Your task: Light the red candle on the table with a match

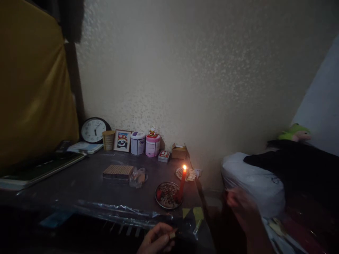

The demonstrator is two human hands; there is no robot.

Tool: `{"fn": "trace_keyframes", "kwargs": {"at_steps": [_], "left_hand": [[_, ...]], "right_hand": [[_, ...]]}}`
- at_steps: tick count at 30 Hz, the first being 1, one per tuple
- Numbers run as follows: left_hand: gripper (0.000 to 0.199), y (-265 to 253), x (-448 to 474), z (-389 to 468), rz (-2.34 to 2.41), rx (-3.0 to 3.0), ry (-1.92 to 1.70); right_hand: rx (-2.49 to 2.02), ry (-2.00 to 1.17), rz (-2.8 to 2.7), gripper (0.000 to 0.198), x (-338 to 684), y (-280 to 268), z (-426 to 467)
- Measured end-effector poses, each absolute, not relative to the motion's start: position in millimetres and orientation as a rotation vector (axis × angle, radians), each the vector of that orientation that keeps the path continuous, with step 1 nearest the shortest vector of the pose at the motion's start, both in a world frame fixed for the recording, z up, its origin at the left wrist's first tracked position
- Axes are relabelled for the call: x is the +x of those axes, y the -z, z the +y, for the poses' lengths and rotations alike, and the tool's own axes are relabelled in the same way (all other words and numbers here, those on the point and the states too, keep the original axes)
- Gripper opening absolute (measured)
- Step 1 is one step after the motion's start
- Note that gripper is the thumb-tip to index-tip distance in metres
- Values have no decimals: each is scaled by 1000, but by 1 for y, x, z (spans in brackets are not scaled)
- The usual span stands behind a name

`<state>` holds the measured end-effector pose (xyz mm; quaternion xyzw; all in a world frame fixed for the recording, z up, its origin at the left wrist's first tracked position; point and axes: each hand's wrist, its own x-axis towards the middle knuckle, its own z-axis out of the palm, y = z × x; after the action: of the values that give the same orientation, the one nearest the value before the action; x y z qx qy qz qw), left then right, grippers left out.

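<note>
My left hand (156,238) is at the table's front edge, thumb and fingers pinched on a small pale yellow piece (172,234), too dim to name. My right hand (239,204) is raised off the table's right side, smeared by motion; its fingers and anything in them cannot be made out. A lit red candle (182,185) stands upright at the right of a round metal dish (156,199) with dark and light bits in it. Yellow-green paper pieces (198,213) lie in front of the dish, beside a small clear-and-yellow item (197,228).
Behind the candle lies a plate of pale sticks (189,174). A ridged brown block (118,171) and a crumpled plastic bag (137,177) lie mid-table. Along the wall stand a clock (94,130), framed panda picture (122,141), tins (153,145) and a cardboard box (179,151).
</note>
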<state>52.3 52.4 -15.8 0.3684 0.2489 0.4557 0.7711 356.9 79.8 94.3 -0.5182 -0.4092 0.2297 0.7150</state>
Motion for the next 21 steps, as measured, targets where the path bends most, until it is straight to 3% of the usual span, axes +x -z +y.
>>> {"fn": "trace_keyframes", "kwargs": {"at_steps": [3, 14, 21], "left_hand": [[35, 19, 52, 52, 534, 799, -987], [33, 17, 53, 52, 508, 792, -990], [35, 14, 51, 52, 536, 813, -966]], "right_hand": [[-1227, -538, -853, 22, 354, -81, 91], [-1215, -757, -729, 29, 353, -35, 125], [-1352, -783, -844, 10, 339, -15, 175]]}}
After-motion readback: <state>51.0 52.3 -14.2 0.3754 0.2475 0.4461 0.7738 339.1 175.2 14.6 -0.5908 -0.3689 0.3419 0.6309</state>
